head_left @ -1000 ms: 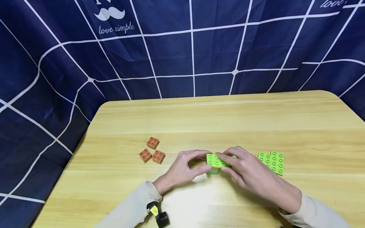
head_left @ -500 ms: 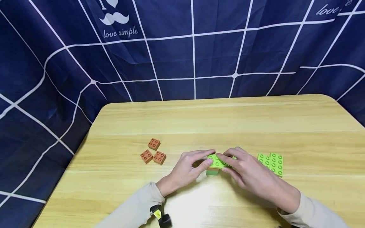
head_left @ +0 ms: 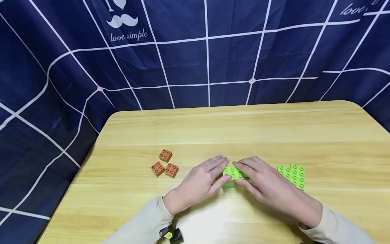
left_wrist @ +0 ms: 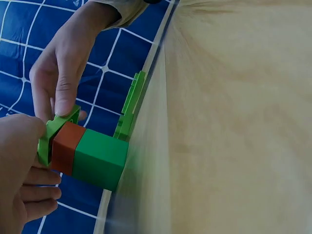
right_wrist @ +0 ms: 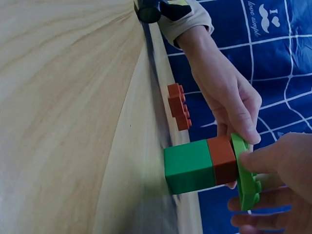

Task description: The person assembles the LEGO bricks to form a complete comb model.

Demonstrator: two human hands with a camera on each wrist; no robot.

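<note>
A light green studded plate [head_left: 233, 172] lies over a small stack of a brown-orange brick [right_wrist: 223, 159] on a darker green block [right_wrist: 189, 167]. In both wrist views the plate leans at a slant to the brick beneath it. My left hand [head_left: 199, 181] holds the plate's left end, thumb at the near corner and fingers toward the far side. Over the right end, my right hand [head_left: 271, 184] grips the plate, its thumb near the front edge and fingers across the studs. The right hand hides much of that end in the head view.
Three brown-orange bricks [head_left: 165, 155] sit in a loose group on the wooden table [head_left: 213, 132], left of the hands. Two more light green plates [head_left: 297, 177] lie side by side at the right, partly behind the right hand. A blue checked curtain [head_left: 182, 61] hangs behind the table.
My left hand has shifted, its fingers now straighter and further along the plate's left end. The right hand keeps its hold. The view has tilted slightly.
</note>
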